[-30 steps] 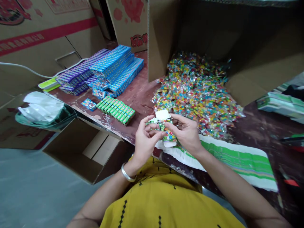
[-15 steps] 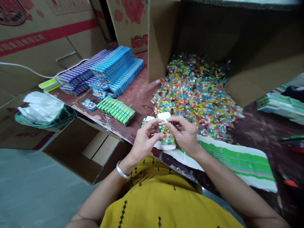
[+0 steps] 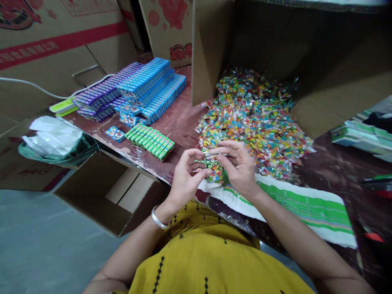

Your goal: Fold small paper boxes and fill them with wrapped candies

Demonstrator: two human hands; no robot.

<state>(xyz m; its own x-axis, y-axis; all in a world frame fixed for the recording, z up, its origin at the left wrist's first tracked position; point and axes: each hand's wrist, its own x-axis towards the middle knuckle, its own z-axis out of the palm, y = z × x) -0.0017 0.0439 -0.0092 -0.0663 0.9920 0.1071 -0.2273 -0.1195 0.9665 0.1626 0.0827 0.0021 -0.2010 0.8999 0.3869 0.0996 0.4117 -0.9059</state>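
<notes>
A small green printed box (image 3: 214,168) is held upright between both hands, above the table's near edge. My left hand (image 3: 188,173) grips its left side with thumb and fingers. My right hand (image 3: 237,165) has its fingers closed at the box's top and right side. The white top flap no longer stands up; the fingers partly hide the top. Just beyond the hands lies a heap of small clear packets of colourful candy (image 3: 254,122). Under the right forearm a long row of flat green-and-white cartons (image 3: 303,204) is fanned out.
Stacked blue boxes (image 3: 159,90), purple boxes (image 3: 101,92) and a row of green boxes (image 3: 150,141) stand on the left of the table (image 3: 180,126). A large carton (image 3: 211,49) opens around the candy. An open carton (image 3: 94,192) and a bag with white material (image 3: 53,139) are at lower left.
The box's white top flap, upright before, has been folded down under the fingers. My right fingers have shifted over the top of the box.
</notes>
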